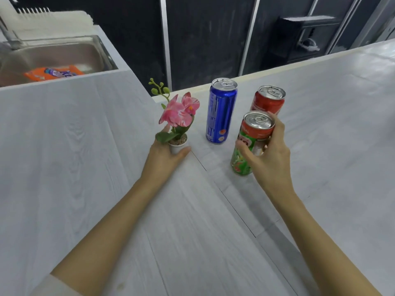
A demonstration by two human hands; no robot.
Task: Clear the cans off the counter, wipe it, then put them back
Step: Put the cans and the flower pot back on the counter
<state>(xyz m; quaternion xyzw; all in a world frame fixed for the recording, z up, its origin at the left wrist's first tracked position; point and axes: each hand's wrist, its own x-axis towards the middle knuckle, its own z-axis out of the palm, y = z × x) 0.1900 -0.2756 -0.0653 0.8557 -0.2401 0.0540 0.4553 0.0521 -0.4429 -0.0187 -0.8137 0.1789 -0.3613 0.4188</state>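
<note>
Three cans stand on the pale wood-grain counter [192, 231]. A tall blue can [221, 111] is in the middle, a red can [268, 101] behind to the right, and a green-and-red can [251, 144] nearest me. My right hand [271, 157] grips the green-and-red can, thumb on its left side and fingers round its right. My left hand [164, 157] holds the small white pot [177, 146] of a pink artificial orchid [180, 112], just left of the blue can.
A steel sink [64, 58] sits at the back left with an orange packet [53, 73] in it and a faucet [8, 33] beside it. The counter's far edge runs behind the cans, with dark panels beyond it.
</note>
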